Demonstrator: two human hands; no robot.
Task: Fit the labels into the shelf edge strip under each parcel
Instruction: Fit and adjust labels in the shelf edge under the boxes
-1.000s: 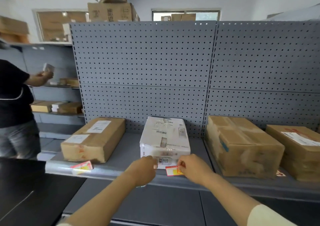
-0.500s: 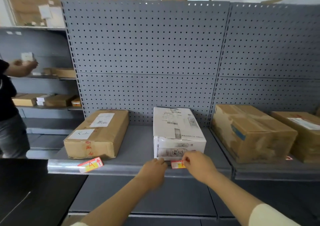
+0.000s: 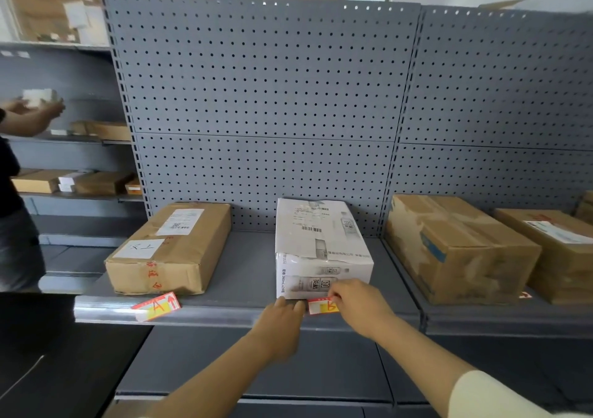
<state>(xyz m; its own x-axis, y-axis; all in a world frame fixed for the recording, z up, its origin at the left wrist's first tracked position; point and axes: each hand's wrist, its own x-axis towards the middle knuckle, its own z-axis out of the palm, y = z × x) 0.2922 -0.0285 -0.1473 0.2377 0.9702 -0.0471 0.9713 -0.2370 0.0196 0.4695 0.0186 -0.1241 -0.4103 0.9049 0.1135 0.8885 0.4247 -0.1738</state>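
Note:
A white parcel (image 3: 321,250) stands mid-shelf, and right below its front a small red, white and yellow label (image 3: 321,307) lies at the shelf edge strip (image 3: 205,316). My right hand (image 3: 359,305) pinches the label's right end. My left hand (image 3: 282,321) rests at the strip just left of the label, fingers curled against the edge. A brown parcel (image 3: 170,250) sits to the left, with a second red and yellow label (image 3: 157,305) marked A tilted on the strip below it.
Two brown boxes (image 3: 455,250) (image 3: 558,250) fill the neighbouring shelf on the right. Grey pegboard (image 3: 256,96) backs the shelf. At the far left another person (image 3: 19,193) handles a white item at a second shelving unit. A dark surface (image 3: 48,353) lies lower left.
The view has drawn closer and dropped lower against the shelf. Both hands stay at the label under the white parcel, which now sits flatter along the strip.

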